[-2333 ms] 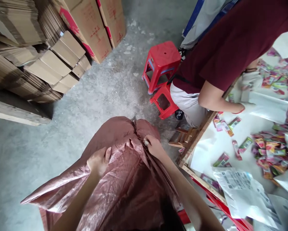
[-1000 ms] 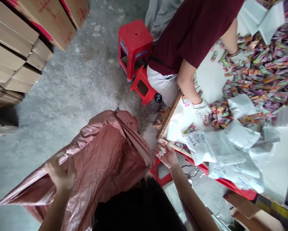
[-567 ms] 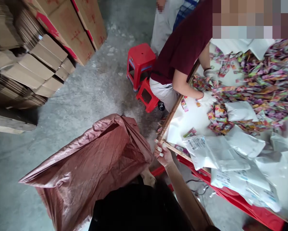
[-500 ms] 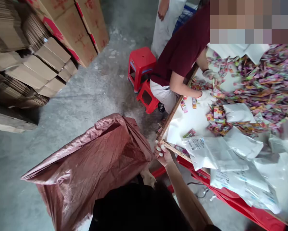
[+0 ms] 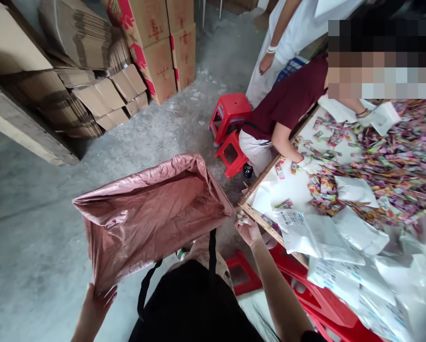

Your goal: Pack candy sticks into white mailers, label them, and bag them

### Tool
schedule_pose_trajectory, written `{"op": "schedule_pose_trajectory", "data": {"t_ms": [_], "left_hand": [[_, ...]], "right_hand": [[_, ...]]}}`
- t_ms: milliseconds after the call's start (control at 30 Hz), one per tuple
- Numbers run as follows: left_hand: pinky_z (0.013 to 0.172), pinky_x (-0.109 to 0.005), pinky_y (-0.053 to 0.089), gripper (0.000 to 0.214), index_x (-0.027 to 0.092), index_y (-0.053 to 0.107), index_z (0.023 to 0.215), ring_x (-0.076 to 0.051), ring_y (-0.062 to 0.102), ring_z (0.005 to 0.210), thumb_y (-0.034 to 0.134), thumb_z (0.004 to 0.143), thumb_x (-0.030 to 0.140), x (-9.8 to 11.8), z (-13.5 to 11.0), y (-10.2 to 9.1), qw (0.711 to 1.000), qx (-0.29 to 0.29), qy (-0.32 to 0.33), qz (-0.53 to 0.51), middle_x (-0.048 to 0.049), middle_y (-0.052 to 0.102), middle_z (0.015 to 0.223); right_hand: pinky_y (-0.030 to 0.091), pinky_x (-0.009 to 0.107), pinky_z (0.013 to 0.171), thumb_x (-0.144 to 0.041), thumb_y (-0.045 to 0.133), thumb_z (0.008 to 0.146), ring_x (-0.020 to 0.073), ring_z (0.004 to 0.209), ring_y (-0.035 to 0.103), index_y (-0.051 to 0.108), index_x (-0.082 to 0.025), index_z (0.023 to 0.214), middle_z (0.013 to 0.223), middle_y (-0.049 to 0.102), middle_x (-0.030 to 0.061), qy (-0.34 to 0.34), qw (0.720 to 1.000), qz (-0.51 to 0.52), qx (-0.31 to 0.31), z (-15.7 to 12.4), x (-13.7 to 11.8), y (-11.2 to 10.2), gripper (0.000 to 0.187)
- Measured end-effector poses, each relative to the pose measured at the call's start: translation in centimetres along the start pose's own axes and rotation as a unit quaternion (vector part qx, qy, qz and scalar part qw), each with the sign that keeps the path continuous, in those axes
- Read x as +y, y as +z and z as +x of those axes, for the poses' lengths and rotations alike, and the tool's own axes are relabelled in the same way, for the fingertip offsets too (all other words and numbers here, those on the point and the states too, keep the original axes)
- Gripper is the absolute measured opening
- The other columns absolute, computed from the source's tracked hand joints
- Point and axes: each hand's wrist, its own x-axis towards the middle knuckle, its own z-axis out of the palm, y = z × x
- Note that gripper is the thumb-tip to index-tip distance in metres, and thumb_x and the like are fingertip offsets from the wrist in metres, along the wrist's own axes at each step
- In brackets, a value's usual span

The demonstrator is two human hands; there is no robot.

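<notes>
A large reddish-brown plastic bag [image 5: 156, 223] is spread wide before me, its mouth facing up and its rim folded over. At its near left corner, where the plastic draws together, my left hand [image 5: 97, 306] is closed on it. My right hand [image 5: 249, 230] has its fingers curled at the bag's right corner, closed on the edge there, right beside the wooden corner of the worktable [image 5: 246, 206]. Part of that grip is hidden by the fingers.
Small colourful packets [image 5: 405, 161] and white plastic pouches [image 5: 341, 237] cover much of the table. A co-worker in a maroon shirt [image 5: 294, 104] leans over it. Red stools [image 5: 230, 111] stand beyond the bag. Flattened cartons [image 5: 102, 97] and stacked boxes [image 5: 152, 47] are at the back left.
My left hand has come into view at the bag's near left corner. The bag appears farther right and more squarely open. The co-worker's hands have shifted over the packets.
</notes>
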Motion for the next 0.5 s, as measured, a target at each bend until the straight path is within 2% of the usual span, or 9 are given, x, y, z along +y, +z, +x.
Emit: {"op": "schedule_pose_trajectory", "data": {"t_ms": [167,233,300,367,433,500], "left_hand": [[0.068,-0.048,0.054,0.034,0.032,0.054,0.069,-0.028,0.066,0.083,0.052,0.067,0.066,0.3,-0.5,-0.3,0.997,0.032,0.003,-0.074,0.0007,0.064,0.072],[0.066,-0.045,0.054,0.037,0.029,0.053,0.07,-0.025,0.065,0.079,0.046,0.072,0.066,0.5,-0.3,-0.5,0.995,0.032,0.0,-0.097,0.0004,0.063,0.073],[0.064,-0.039,0.055,0.036,0.026,0.051,0.07,-0.021,0.064,0.073,0.04,0.08,0.059,0.8,0.2,-0.3,0.991,0.029,-0.014,-0.128,0.0004,0.062,0.072],[0.063,-0.033,0.054,0.029,0.023,0.049,0.069,-0.017,0.063,0.067,0.038,0.086,0.043,0.9,0.8,0.2,0.987,0.02,-0.03,-0.153,0.0,0.061,0.07],[0.063,-0.027,0.053,0.022,0.02,0.05,0.068,-0.014,0.06,0.062,0.041,0.085,0.028,1.1,1.5,0.6,0.986,0.011,-0.036,-0.165,-0.0012,0.06,0.067],[0.062,-0.027,0.053,0.017,0.017,0.053,0.067,-0.014,0.059,0.059,0.048,0.082,0.022,1.3,2.3,0.6,0.987,0.004,-0.033,-0.159,-0.0023,0.06,0.065]], "right_hand": [[0.046,0.016,0.05,-0.012,0.064,0.064,0.0046,0.047,0.042,0.052,-0.024,0.081,0.058,0.046,-0.0102,-0.045,0.998,-0.04,0.021,0.2,1.5,-0.4,0.024],[0.047,0.018,0.053,-0.012,0.062,0.064,0.0054,0.049,0.044,0.052,-0.024,0.082,0.062,0.049,-0.0091,-0.052,0.996,-0.067,0.03,0.4,2.0,-0.8,0.024],[0.049,0.023,0.058,-0.017,0.06,0.066,0.0074,0.052,0.048,0.052,-0.024,0.081,0.068,0.054,-0.0061,-0.045,0.993,-0.102,0.039,0.8,2.3,-1.3,0.018],[0.051,0.028,0.061,-0.025,0.058,0.068,0.0109,0.056,0.053,0.051,-0.023,0.077,0.068,0.056,-0.003,-0.028,0.988,-0.144,0.047,1.4,2.5,-1.7,0.011],[0.05,0.033,0.059,-0.033,0.056,0.069,0.0153,0.06,0.057,0.05,-0.023,0.073,0.064,0.057,-0.0007,-0.006,0.98,-0.191,0.051,2.6,2.8,-1.7,0.012],[0.05,0.037,0.058,-0.038,0.053,0.069,0.0191,0.063,0.059,0.053,-0.023,0.072,0.063,0.059,0.0018,0.015,0.97,-0.238,0.04,4.1,3.3,-1.2,0.015]]}}
